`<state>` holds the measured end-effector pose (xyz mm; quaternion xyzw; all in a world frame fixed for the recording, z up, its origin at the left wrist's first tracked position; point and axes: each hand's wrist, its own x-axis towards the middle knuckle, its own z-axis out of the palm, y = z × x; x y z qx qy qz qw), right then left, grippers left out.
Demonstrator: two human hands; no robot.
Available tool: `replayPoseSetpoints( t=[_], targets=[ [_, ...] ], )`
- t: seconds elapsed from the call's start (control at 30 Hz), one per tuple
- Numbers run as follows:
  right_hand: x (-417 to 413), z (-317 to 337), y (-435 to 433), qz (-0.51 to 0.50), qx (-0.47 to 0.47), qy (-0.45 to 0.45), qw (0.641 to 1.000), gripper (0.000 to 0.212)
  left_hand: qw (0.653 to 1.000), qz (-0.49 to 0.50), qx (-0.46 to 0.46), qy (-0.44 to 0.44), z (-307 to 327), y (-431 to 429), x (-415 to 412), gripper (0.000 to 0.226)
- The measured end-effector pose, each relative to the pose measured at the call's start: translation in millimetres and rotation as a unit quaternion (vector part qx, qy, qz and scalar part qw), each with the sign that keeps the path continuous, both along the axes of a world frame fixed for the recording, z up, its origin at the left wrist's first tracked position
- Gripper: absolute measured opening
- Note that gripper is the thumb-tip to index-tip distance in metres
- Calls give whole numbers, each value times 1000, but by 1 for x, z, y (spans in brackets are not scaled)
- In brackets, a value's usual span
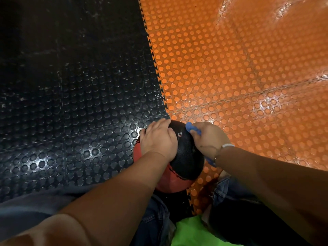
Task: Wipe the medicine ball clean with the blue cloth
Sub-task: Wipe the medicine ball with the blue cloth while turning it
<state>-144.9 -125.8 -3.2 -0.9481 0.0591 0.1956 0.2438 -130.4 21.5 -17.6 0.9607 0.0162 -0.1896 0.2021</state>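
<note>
Two-toned black-and-red pebbled medicine ball (188,157): left fingers (160,123) press flat, right fingers (204,126) clutch blue cloth (190,127).

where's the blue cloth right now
Head view, lower centre: the blue cloth is gripped in the right hand against the right side of the medicine ball, opposite the left hand.

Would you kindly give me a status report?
Left hand flat on medicine ball. Right hand grips blue cloth against it. Nothing in the way.
</note>
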Motion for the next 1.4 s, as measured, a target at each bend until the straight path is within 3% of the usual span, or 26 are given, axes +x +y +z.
replayPoseSetpoints(
  t=[0.17,0.33,0.47,0.67,0.83,0.97,1.03,1.13,1.23,1.3,1.4],
  targets=[
    [-30,11,15,98,76,-81,989,32,1000,10,-22,-1,-3,8,1,43],
    [-16,2,7,-55,105,-32,992,30,1000,15,-19,-5,-2,5,3,43],
    [-33,8,26,46,112,-87,989,31,999,38,-17,4,-3,8,2,43],
    [-13,-15,4,-157,45,-12,986,33,999,32,6,3,0,-7,-3,45],
    [-37,-6,24,-3,76,-128,989,32,998,60,0,15,-2,3,1,43],
    [-21,-20,-1,-125,78,-31,989,35,998,59,5,16,1,-2,2,43],
    [-18,-15,5,-98,109,-35,989,34,997,72,12,15,1,-3,5,43],
    [-31,-6,12,26,116,-116,986,33,996,88,7,31,3,-2,11,43],
    [-37,-17,-11,-32,79,-58,995,37,995,97,4,36,5,-3,13,43],
    [-37,-21,-19,-76,63,-18,995,51,994,104,5,33,4,-4,14,43],
    [-35,-7,6,4,83,-101,991,48,989,138,7,45,3,-1,21,43]
  ],
)
